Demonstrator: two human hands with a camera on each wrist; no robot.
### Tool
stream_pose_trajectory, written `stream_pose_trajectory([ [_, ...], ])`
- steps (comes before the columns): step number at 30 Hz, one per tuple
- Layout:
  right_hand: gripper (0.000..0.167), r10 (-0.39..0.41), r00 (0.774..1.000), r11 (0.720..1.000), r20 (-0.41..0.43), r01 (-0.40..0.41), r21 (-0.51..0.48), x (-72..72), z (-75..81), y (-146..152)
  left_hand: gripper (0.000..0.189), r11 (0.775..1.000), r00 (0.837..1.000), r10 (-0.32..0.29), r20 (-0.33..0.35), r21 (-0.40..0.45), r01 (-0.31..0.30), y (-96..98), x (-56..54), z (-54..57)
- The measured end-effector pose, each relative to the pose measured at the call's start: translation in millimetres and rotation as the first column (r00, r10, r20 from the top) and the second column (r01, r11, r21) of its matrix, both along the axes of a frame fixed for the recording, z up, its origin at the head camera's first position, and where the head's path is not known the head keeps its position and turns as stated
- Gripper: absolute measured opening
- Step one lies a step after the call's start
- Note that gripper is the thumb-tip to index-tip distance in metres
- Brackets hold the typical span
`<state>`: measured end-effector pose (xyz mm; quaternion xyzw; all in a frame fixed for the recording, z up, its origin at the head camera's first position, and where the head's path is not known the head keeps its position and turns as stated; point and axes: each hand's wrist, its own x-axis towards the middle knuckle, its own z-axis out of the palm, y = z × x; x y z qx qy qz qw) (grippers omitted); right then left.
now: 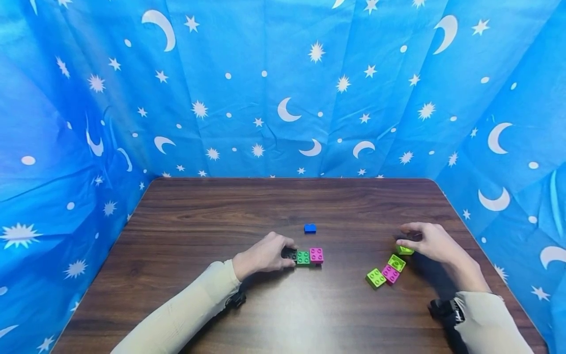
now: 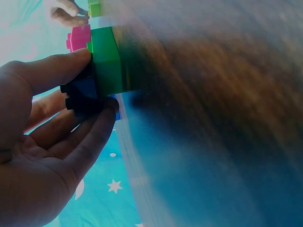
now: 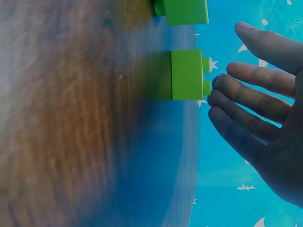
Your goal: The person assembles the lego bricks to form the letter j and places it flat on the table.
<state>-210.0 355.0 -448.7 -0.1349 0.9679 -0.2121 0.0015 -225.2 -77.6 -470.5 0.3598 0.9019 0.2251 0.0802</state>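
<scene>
In the head view my left hand (image 1: 266, 253) pinches a black toy building brick (image 1: 292, 255) between thumb and fingers. A green brick (image 1: 303, 258) sits right beside it, with a pink brick (image 1: 316, 255) at its right end. The left wrist view shows the dark brick (image 2: 84, 94) in the grip, the thumb at the edge of the green brick (image 2: 107, 61). My right hand (image 1: 435, 242) hovers with loosely bent fingers over a lime brick (image 1: 404, 250). In the right wrist view its fingertips are close to the studs of that lime brick (image 3: 186, 74), nothing between them.
Next to the right hand lie a lime brick (image 1: 396, 263) showing its hollow underside, a pink brick (image 1: 391, 274) and another lime brick (image 1: 376, 278). A blue brick (image 1: 310, 228) is behind the left hand's row. Blue star-patterned cloth (image 1: 283, 88) surrounds the wooden table (image 1: 212, 206).
</scene>
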Motion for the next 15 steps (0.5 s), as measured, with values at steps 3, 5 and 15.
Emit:
stream_pose_trajectory([
  [3,0.049,0.004,1.0,1.0,0.011,-0.004,0.003,2.5,0.0,1.4,0.036,1.0,1.0,-0.001,-0.011,-0.005,0.001,0.2,-0.6,-1.1],
  [5,0.047,0.006,1.0,1.0,0.014,-0.006,0.003,4.5,-1.0,2.5,0.036,1.0,1.0,-0.005,-0.019,-0.006,0.005,0.6,-0.6,-2.3],
  [15,0.046,0.001,1.0,1.0,0.012,-0.001,0.004,9.1,-8.4,4.9,0.036,1.0,0.999,-0.004,-0.037,-0.013,0.004,-1.0,0.2,-3.5],
])
